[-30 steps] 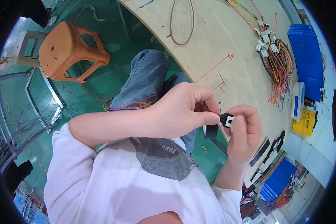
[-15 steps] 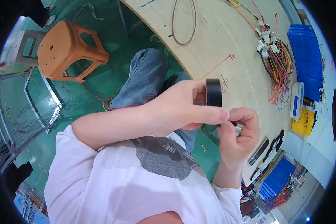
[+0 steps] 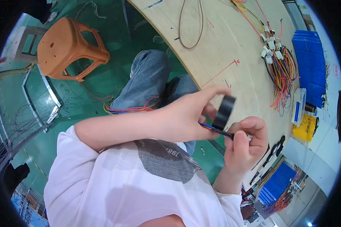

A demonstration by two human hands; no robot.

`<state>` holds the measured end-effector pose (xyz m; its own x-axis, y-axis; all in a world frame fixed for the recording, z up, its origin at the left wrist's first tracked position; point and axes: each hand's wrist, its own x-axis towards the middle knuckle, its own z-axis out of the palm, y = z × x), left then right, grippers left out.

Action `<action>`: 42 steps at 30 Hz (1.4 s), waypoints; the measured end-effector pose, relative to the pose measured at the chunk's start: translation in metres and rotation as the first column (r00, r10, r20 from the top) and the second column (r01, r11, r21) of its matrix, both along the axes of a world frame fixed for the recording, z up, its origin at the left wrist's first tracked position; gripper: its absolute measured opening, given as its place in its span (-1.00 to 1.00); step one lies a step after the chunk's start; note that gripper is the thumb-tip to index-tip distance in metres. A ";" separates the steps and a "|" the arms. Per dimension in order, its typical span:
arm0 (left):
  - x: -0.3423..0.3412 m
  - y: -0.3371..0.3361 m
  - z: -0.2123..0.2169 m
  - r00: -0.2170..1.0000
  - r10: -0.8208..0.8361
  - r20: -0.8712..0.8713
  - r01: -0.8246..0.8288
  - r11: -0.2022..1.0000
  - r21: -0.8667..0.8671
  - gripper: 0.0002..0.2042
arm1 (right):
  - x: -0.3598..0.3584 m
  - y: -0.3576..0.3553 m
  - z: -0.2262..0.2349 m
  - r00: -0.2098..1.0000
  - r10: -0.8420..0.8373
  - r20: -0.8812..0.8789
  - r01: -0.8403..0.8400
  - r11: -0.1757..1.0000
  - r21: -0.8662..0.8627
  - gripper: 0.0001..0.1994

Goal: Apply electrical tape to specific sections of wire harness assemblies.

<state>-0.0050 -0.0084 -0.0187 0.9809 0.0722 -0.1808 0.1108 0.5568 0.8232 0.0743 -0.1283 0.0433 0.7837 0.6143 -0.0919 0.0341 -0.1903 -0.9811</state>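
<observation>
Right hand [image 3: 245,143]: thumb and forefinger pressed together, holding a small white connector [image 3: 250,137] that shows between the fingers
Cable [image 3: 226,133]: thin, stretched from the right fingertips to below the left palm, black-wrapped towards the right thumb, with blue and orange strands showing nearer the left palm
Left hand [image 3: 183,118]: forefinger stretched out, other fingers loosely bent behind the tape roll [image 3: 224,112]; whether they grip it or the cable, I cannot tell
Tape roll: black, tilted, slightly blurred, between the two hands and right beside the cable
Lap: a leg in blue jeans [image 3: 147,75], with loose red, yellow and blue wires [image 3: 134,109] across it beside the left forearm
Table [image 3: 219,41]: pale wood with red and dark marks; a brown cord loop [image 3: 202,22] lies on it
Table's far side: a bundle of coloured wires [image 3: 283,72] with white plugs, near a blue stack [image 3: 308,64], a clear box [image 3: 299,102] and a yellow bag [image 3: 304,129]
Floor [image 3: 77,108]: green, with an orange stool [image 3: 57,49] on it
</observation>
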 end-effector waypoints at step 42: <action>-0.008 -0.002 -0.007 0.849 0.255 0.463 -0.485 0.724 0.491 -0.44 | 0.003 0.006 -0.009 0.978 0.048 -0.202 0.027 0.936 0.352 -0.85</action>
<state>-0.0127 -0.0100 -0.0259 0.8354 0.4182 0.3565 -0.3493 -0.0967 0.9320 0.0768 -0.1220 0.0344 0.7641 0.6446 -0.0264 -0.1737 0.1662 -0.9707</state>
